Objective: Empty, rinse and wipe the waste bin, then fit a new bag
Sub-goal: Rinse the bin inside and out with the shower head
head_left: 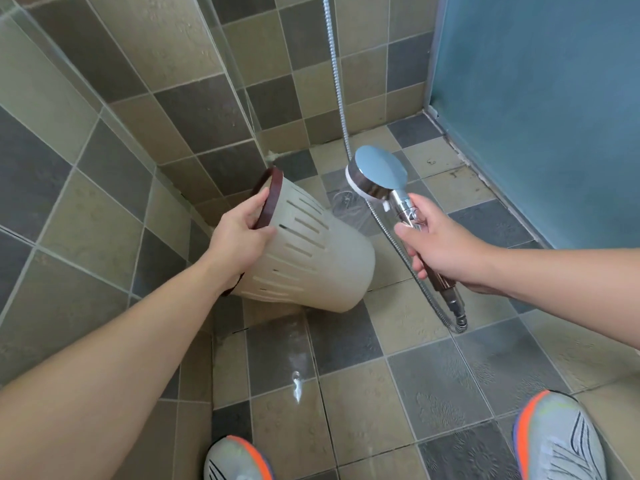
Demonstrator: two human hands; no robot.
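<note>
A cream plastic waste bin (322,258) with slotted sides and a dark brown rim is tipped on its side above the shower floor, its mouth turned left toward the wall. My left hand (239,240) grips the brown rim, fingers curled over the edge. My right hand (440,244) holds the handle of a chrome shower head (377,176), which is raised just right of the bin, its spray face turned away from the camera. No water stream is visible. The inside of the bin is hidden.
A metal hose (337,95) hangs down the tiled wall and loops under my right hand. The floor drain (346,199) lies behind the bin. A frosted blue door (540,98) closes off the right side. My two shoes (561,441) stand at the bottom, on wet tiles.
</note>
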